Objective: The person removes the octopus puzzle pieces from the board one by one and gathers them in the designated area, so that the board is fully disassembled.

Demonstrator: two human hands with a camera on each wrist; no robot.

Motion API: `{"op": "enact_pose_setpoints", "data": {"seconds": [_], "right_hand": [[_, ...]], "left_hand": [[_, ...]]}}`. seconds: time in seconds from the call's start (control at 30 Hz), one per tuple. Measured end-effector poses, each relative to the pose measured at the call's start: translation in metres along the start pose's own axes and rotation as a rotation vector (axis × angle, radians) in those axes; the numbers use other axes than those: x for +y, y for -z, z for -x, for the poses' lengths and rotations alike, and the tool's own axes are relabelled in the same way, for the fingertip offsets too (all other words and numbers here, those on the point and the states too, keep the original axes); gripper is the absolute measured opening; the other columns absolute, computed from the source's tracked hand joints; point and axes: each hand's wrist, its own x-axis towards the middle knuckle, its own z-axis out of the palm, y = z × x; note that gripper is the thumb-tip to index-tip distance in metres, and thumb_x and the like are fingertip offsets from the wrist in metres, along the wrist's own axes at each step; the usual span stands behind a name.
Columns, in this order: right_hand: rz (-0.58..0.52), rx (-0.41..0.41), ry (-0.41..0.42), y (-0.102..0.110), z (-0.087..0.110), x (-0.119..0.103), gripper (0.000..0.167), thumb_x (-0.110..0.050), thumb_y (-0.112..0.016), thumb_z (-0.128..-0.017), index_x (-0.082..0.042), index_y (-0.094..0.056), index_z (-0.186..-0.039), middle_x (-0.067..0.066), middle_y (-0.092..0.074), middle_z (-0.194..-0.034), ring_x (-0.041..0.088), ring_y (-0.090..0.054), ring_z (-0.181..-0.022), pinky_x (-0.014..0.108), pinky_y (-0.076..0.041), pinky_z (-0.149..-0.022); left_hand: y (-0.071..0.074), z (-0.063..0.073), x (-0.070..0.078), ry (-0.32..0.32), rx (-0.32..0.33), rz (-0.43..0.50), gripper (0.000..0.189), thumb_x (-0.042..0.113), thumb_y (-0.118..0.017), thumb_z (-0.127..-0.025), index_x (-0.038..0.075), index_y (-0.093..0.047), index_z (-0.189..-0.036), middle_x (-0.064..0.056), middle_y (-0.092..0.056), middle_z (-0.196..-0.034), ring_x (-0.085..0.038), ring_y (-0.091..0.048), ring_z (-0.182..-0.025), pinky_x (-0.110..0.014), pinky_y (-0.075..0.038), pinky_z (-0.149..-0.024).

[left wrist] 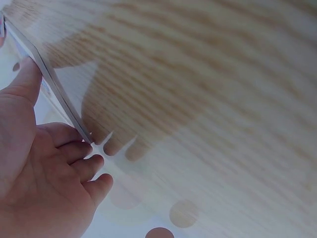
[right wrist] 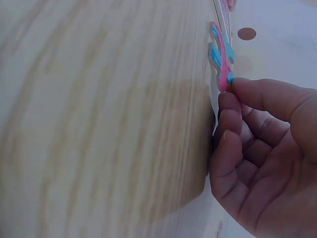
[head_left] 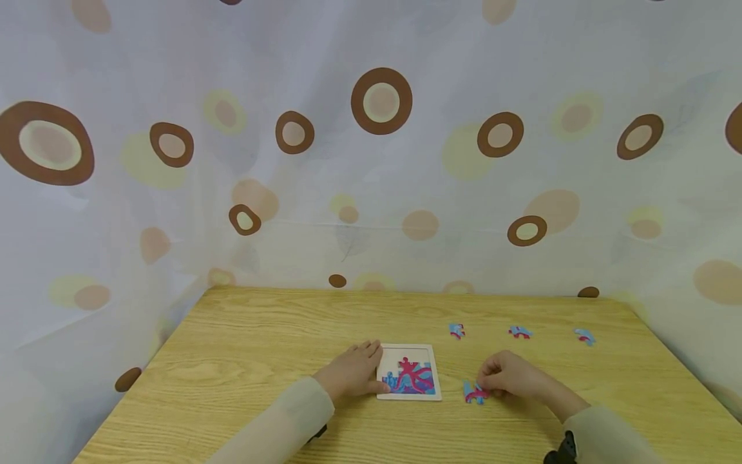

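A square, white-rimmed jigsaw tray (head_left: 408, 397) lies on the table, partly filled with a pink octopus picture on blue. Along its left rim rests my left hand (head_left: 355, 372), fingers stretched toward the upper corner and thumb over the lower one. The left wrist view shows that hand (left wrist: 54, 163) touching the tray's edge (left wrist: 62, 96). To the right of the tray, my right hand (head_left: 510, 377) pinches a blue and pink jigsaw piece (head_left: 472, 393) by its right end. In the right wrist view, thumb and forefinger of the hand (right wrist: 267, 144) hold the piece (right wrist: 224, 59) low over the wood.
Three loose jigsaw pieces lie spaced out behind the right hand: one at the left (head_left: 457, 330), a middle piece (head_left: 520, 332) and a right piece (head_left: 585, 336). The wooden table (head_left: 261, 335) meets a spotted cloth backdrop (head_left: 324, 180) at the back and sides.
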Motion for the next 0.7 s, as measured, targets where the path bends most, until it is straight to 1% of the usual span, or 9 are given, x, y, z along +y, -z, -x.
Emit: {"op": "enact_pose_setpoints", "data": {"seconds": [0.23, 0.5, 0.7], "right_hand": [[0.023, -0.02, 0.0, -0.0026, -0.0002, -0.0016, 0.015, -0.008, -0.061, -0.087, 0.001, -0.065, -0.076, -0.001, -0.053, -0.061, 0.007, -0.04, -0.05, 0.019, -0.033, -0.043], [0.056, -0.021, -0.009, -0.0031, -0.0002, -0.0036, 0.014, -0.008, -0.062, -0.087, 0.0, -0.064, -0.075, -0.001, -0.052, -0.062, 0.007, -0.04, -0.05, 0.019, -0.034, -0.044], [0.037, -0.017, 0.026, -0.0015, -0.0022, -0.0086, 0.014, -0.007, -0.061, -0.087, 0.002, -0.064, -0.078, -0.002, -0.05, -0.061, 0.006, -0.039, -0.049, 0.019, -0.033, -0.044]], "left_hand": [[-0.0004, 0.0003, -0.0003, -0.003, 0.003, 0.003, 0.078, 0.053, -0.05, -0.088, 0.002, -0.031, -0.143, -0.011, -0.028, -0.147, -0.023, -0.024, -0.135, -0.035, -0.023, -0.108], [0.0026, 0.0008, 0.0009, 0.006, -0.004, 0.007, 0.077, 0.052, -0.051, -0.088, 0.002, -0.031, -0.143, -0.011, -0.028, -0.147, -0.023, -0.024, -0.134, -0.035, -0.023, -0.108], [0.0028, 0.0008, 0.0014, 0.008, -0.006, 0.007, 0.078, 0.053, -0.052, -0.087, 0.003, -0.031, -0.143, -0.011, -0.028, -0.147, -0.023, -0.024, -0.134, -0.035, -0.023, -0.108]]}}
